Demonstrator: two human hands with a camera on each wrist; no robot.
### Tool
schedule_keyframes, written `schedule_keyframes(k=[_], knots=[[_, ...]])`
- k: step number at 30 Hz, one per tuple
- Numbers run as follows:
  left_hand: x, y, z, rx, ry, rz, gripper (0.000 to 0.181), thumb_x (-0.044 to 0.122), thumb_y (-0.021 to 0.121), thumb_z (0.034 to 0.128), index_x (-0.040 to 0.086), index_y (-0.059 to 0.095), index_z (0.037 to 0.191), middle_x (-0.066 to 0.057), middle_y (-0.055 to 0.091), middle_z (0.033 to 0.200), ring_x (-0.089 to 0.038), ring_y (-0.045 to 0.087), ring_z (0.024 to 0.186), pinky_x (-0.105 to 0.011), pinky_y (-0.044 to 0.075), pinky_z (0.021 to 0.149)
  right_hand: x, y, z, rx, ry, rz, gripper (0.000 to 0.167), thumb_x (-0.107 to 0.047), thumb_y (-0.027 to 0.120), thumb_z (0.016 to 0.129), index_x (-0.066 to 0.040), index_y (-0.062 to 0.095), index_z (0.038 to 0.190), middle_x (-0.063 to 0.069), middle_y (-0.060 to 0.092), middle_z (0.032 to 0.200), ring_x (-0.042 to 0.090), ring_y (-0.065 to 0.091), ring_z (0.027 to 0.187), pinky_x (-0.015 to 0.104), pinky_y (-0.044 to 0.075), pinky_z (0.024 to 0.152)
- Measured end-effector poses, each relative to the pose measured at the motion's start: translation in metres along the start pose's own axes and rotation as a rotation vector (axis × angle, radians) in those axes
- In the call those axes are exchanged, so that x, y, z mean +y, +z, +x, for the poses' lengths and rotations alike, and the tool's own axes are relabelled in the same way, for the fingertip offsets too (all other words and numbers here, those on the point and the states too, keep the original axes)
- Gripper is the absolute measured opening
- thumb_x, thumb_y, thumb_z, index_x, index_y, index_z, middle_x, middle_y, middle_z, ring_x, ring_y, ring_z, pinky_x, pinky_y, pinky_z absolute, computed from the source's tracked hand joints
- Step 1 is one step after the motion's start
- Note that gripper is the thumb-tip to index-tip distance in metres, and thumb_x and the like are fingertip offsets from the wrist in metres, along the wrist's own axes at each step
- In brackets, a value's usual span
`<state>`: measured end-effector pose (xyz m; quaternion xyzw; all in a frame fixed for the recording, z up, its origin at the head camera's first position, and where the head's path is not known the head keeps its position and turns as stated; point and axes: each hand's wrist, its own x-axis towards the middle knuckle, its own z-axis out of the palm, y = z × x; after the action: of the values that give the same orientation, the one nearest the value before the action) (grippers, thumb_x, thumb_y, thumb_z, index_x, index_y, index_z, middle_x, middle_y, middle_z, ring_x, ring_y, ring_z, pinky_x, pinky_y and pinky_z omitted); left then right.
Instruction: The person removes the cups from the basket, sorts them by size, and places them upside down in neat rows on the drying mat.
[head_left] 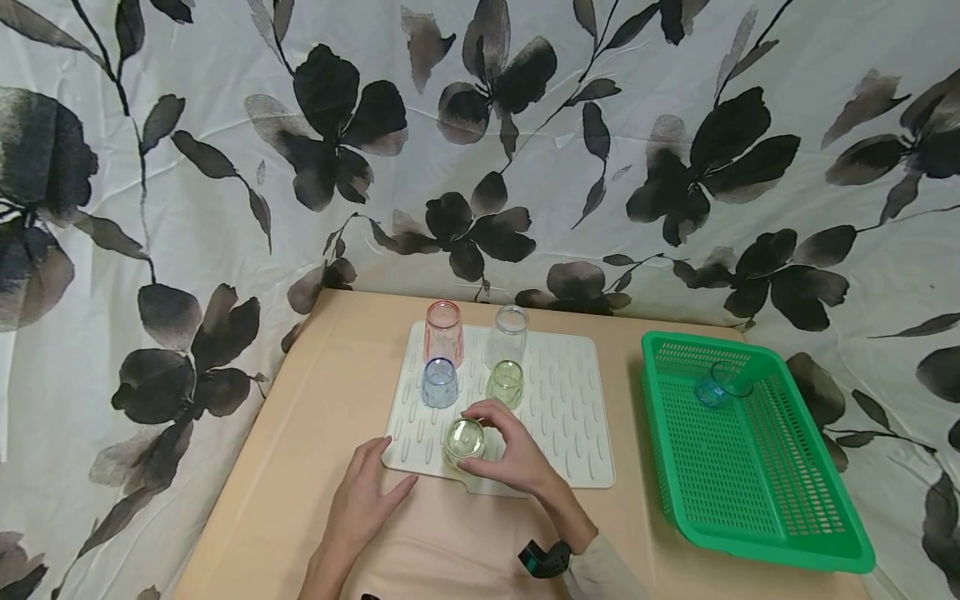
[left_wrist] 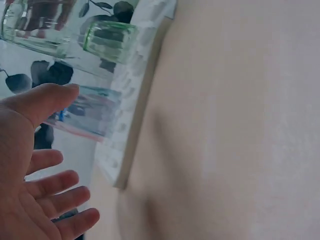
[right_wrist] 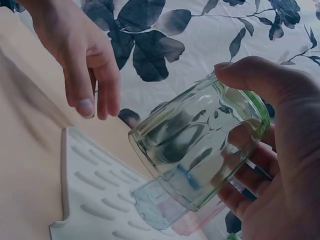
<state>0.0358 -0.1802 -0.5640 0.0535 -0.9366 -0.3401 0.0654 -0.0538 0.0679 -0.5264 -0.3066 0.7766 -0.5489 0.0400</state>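
Note:
My right hand (head_left: 517, 454) grips a clear, green-tinted drinking glass (head_left: 463, 439) over the front part of a white ribbed drying mat (head_left: 566, 417). In the right wrist view, thumb and fingers curl round the green-edged end of that glass (right_wrist: 200, 145), which is tilted. Near the mat's front left corner is my left hand (head_left: 363, 500), fingers loosely extended and holding nothing. Farther back on the mat stand a pink glass (head_left: 444, 333), a colourless glass (head_left: 508, 333), a blue glass (head_left: 440, 383) and a green glass (head_left: 506, 383).
To the right stands a green plastic basket (head_left: 757, 546) with a blue glass (head_left: 712, 392) in it. The tan table (head_left: 262, 508) ends at a flower-patterned cloth (head_left: 585, 192) behind and at the sides.

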Motion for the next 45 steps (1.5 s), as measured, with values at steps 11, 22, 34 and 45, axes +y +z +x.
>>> schedule_keyframes(k=[11,22,34,45], knots=[[-0.023,0.021,0.013,-0.100,-0.142,-0.001,0.084,0.045,0.073,0.0902,-0.001,0.038,0.152,-0.024,0.029,0.162,-0.047,0.023,0.151,-0.062,0.028,0.123,0.008,0.013,0.020,0.017,0.091,0.006,0.059,-0.025,0.089,0.076,-0.021,0.062,0.128,-0.003,0.056,0.123,0.015,0.056,0.116,0.038,0.053,0.106],[-0.028,0.029,0.016,-0.118,-0.154,-0.001,0.086,0.047,0.070,0.0924,-0.006,0.035,0.151,-0.025,0.027,0.162,-0.042,0.016,0.154,-0.056,0.010,0.130,0.029,0.036,0.037,0.056,0.091,-0.100,0.062,-0.030,0.087,0.078,-0.011,0.062,0.132,-0.001,0.058,0.125,0.015,0.057,0.117,0.039,0.056,0.100],[-0.030,0.030,0.016,-0.116,-0.154,-0.016,0.085,0.044,0.072,0.0910,-0.007,0.037,0.150,-0.026,0.029,0.161,-0.044,0.018,0.153,-0.057,0.012,0.130,0.035,0.053,0.050,0.086,0.118,-0.136,0.064,-0.028,0.086,0.079,-0.004,0.059,0.132,0.008,0.058,0.124,0.022,0.060,0.116,0.037,0.059,0.097],[-0.028,0.029,0.017,-0.086,-0.130,-0.023,0.084,0.041,0.074,0.0897,-0.009,0.039,0.148,-0.028,0.032,0.159,-0.046,0.021,0.152,-0.060,0.015,0.128,0.043,0.061,0.051,0.084,0.132,-0.185,0.063,-0.032,0.085,0.080,-0.007,0.058,0.132,0.006,0.057,0.124,0.019,0.060,0.114,0.028,0.059,0.097]])
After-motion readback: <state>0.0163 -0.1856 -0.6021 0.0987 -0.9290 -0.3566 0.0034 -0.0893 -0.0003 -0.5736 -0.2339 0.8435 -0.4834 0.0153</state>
